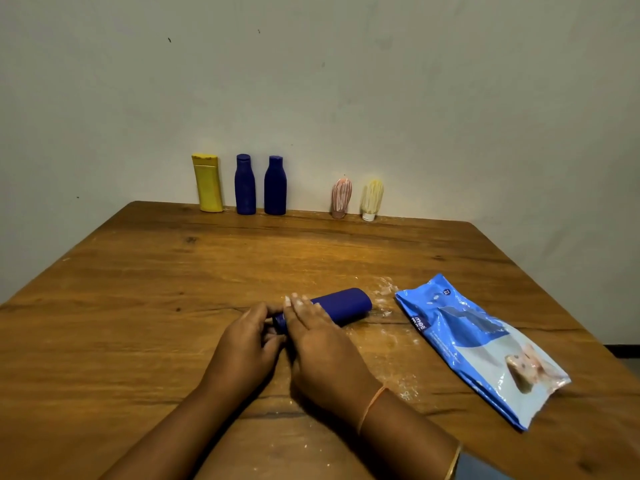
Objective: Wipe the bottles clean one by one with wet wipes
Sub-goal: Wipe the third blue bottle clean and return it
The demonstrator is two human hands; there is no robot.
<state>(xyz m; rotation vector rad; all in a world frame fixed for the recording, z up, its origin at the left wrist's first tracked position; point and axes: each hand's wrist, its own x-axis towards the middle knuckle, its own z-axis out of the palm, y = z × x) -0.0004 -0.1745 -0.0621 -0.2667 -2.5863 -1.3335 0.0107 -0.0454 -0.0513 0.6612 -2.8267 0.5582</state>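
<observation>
Your right hand [322, 337] pressing flat on dark-blue plastic bottle [346, 306] lying on wooden table [138, 289]; left hand [246, 337] pinching its cap end. No wipe showing; you're needing one from blue plastic wipes pack [478, 344].

Brightness: dim and warm; the wall [415, 81] reads dull grey-green.
Bright patch: a soft pool on the table [207, 271], just 12 o'clock of the hands.
Shadows: soft and dark under the left hand [242, 344], right hand [322, 348] and blue bottle [346, 304].
Glare: white sheen on the wipes pack [478, 344], 4 o'clock.
Sharpness: mildly soft; far bottles [245, 185] smeary.
Distortion: table edges splay toward 8 and 4 o'clock.
</observation>
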